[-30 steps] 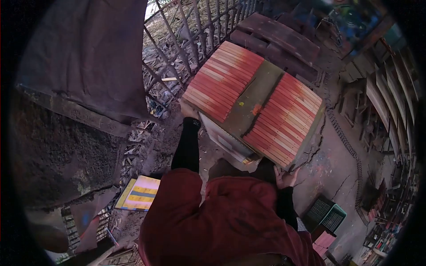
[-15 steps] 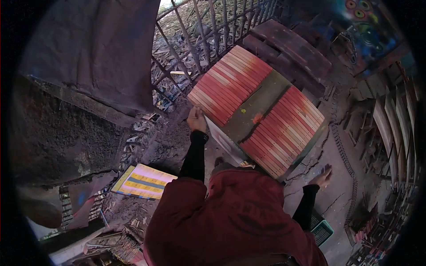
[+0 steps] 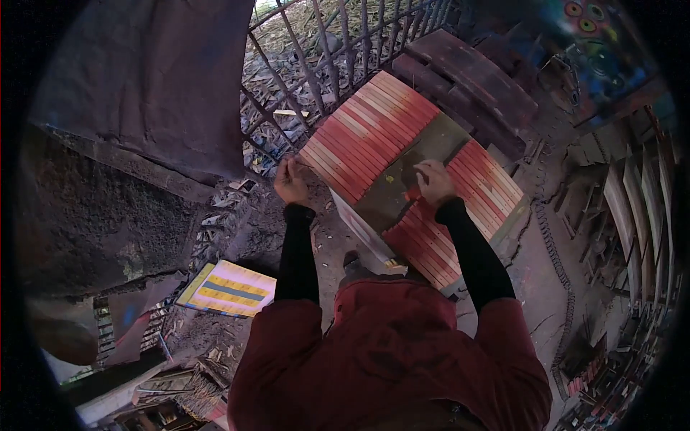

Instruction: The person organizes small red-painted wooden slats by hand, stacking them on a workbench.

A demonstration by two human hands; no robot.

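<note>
A box-like wooden piece (image 3: 374,136) with red and cream slats on top and a green strip down its middle stands on the ground in front of me. My left hand (image 3: 291,183) grips its near left corner. On the green strip and the red slats rests my right hand (image 3: 433,181), fingers bent, palm down. Both arms wear black sleeves under a dark red top.
A metal fence (image 3: 323,43) runs behind the piece, with a dark wooden bench (image 3: 467,68) beside it. A yellow striped panel (image 3: 230,289) lies on the ground at left. A dark cloth (image 3: 144,86) hangs at upper left. Wooden frames (image 3: 632,208) line the right side.
My right hand has come up from beside the piece's lower right edge and now lies on its top. My left hand has shifted slightly left along the corner.
</note>
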